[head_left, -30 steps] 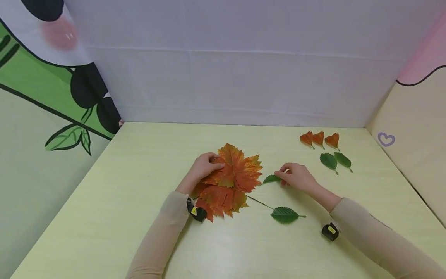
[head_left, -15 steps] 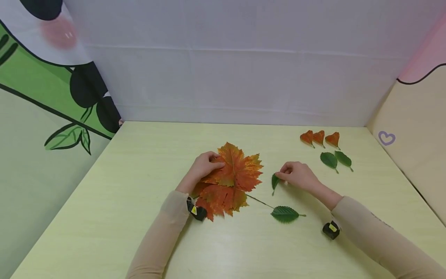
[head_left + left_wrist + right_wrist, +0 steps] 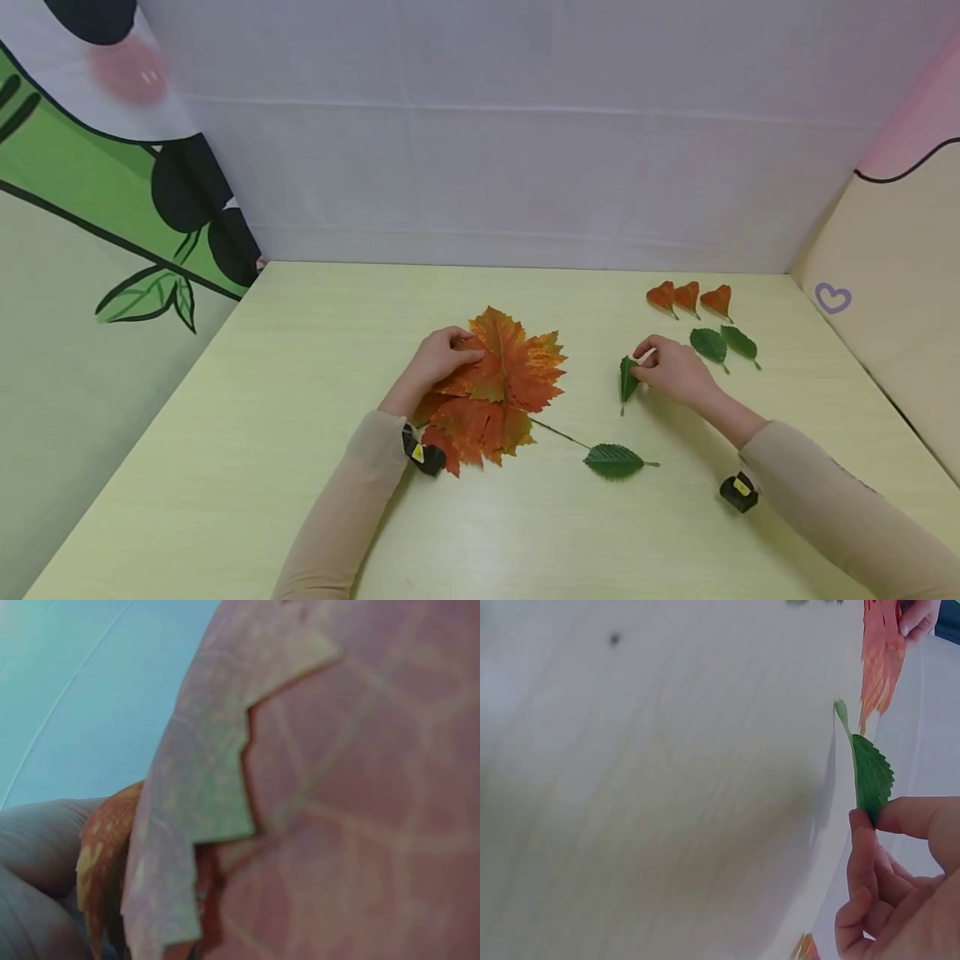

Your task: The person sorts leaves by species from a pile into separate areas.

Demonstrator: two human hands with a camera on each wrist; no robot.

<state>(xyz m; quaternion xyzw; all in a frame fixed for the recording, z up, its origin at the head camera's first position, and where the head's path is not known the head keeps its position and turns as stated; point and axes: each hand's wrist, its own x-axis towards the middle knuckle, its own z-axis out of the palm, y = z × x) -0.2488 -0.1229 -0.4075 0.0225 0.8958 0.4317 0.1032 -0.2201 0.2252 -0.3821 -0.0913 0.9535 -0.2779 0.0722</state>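
Observation:
Between the thumb and fingers of my right hand (image 3: pixel 678 371) a small green leaf (image 3: pixel 627 382) is pinched by its tip, stalk pointing down. In the right wrist view the same leaf (image 3: pixel 871 776) shows its toothed edge. My left hand (image 3: pixel 441 358) holds the left edge of a bunch of orange maple leaves (image 3: pixel 504 367). Those maple leaves (image 3: pixel 360 795) fill most of the left wrist view and hide part of the fingers. A thin stem runs from the bunch toward another green leaf (image 3: pixel 613 462) lying on the table; whether they are joined I cannot tell.
Toward the back right of the pale table (image 3: pixel 247 433) lie three small orange leaves (image 3: pixel 686 297). Two green leaves (image 3: pixel 708 345) lie just in front of them, near my right hand. A white cloth wall (image 3: pixel 525 183) closes off the back edge.
My right hand has drawn back to the right, away from the maple leaves, with the green leaf, whose stalk has swung from pointing left to pointing down. The left hand stays in place.

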